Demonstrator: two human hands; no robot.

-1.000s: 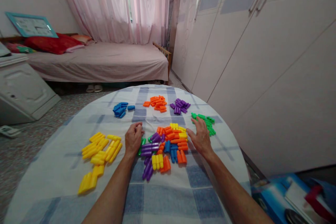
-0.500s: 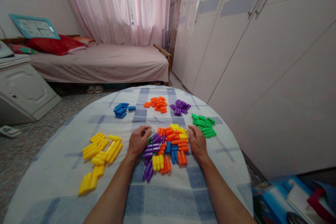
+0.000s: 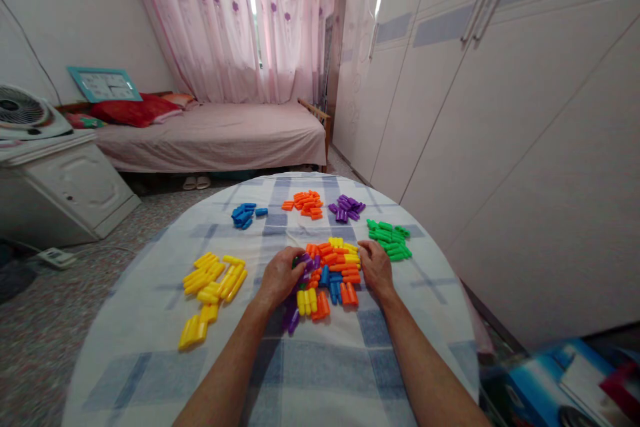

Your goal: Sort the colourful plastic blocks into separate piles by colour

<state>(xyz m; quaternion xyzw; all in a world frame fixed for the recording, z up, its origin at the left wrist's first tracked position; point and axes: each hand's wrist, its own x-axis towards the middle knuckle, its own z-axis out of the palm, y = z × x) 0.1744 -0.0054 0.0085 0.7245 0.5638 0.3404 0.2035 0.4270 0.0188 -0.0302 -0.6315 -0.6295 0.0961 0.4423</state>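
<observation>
A mixed heap of plastic building pieces (image 3: pixel 330 267), orange, yellow, blue and purple, lies in the middle of the table between my hands. My left hand (image 3: pixel 283 275) is at the heap's left edge, its fingers curled over purple pieces (image 3: pixel 307 268) and a bit of green; what its fingertips hold is hidden. Below that hand, more purple pieces (image 3: pixel 291 317) stick out beside a yellow joined block (image 3: pixel 307 301). At the heap's right edge rests my right hand (image 3: pixel 377 268), fingers loosely bent and apart, close to yellow pieces (image 3: pixel 352 253), with nothing seen in it.
Sorted piles ring the heap: yellow (image 3: pixel 215 277) at left, blue (image 3: pixel 244 215), orange (image 3: pixel 304 203) and purple (image 3: pixel 347 207) at the back, green (image 3: pixel 389 240) at right. A checked cloth covers the round table (image 3: pixel 150 373). A bed (image 3: pixel 225 137) and wardrobe (image 3: pixel 500 147) stand beyond.
My left hand has moved right, onto the purple pieces at the heap's edge, covering some of them. My right hand stays nearly in place. The camera view has shifted slightly.
</observation>
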